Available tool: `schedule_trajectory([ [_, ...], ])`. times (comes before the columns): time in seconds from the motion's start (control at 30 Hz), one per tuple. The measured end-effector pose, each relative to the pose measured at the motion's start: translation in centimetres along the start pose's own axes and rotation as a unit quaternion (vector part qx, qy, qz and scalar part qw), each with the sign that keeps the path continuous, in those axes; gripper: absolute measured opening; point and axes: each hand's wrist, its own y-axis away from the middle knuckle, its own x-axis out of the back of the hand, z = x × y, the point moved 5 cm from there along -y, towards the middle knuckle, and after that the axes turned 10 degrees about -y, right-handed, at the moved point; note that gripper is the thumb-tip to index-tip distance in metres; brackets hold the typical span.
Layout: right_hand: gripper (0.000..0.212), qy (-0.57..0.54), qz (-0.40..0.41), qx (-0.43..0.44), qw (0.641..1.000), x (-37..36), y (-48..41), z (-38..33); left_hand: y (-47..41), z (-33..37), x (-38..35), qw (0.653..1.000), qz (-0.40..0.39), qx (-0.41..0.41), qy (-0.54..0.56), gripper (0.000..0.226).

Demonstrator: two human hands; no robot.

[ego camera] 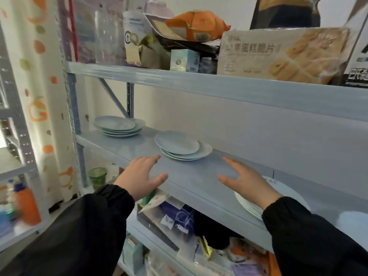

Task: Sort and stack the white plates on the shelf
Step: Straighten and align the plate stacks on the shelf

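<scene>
3 plate stacks (119,125) (183,148) (246,206) on shelf (199,176); left hand (141,176), right hand (247,180) both released.

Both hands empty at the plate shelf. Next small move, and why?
Probably ease both hands forward and take the middle stack by its rim. The left hand and right hand are open and empty, just in front of that stack on either side, and its top plate sits skewed off the ones beneath, so it looks due for squaring up.
</scene>
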Motion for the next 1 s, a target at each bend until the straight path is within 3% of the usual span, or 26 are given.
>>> schedule_trajectory([
  [0.2,0.077,0.013,-0.002,0.003,1.0,-2.0,-1.8,-1.1,-0.8,-3.6,-0.3,1.0,0.009,0.016,0.008,0.07],
  [0.63,0.087,0.053,-0.04,0.012,0.998,1.5,-7.7,0.8,-6.7,-3.0,-2.4,0.999,0.0,0.032,-0.006,0.069],
  [0.8,0.104,0.06,-0.072,0.021,0.995,0.2,-10.9,2.1,-8.7,-2.7,-4.2,0.999,0.012,0.034,0.01,0.067],
  [1.0,0.095,0.086,-0.095,0.016,0.992,-1.2,-12.2,2.2,-10.4,-3.7,-6.7,1.0,-0.008,0.021,0.006,0.069],
])
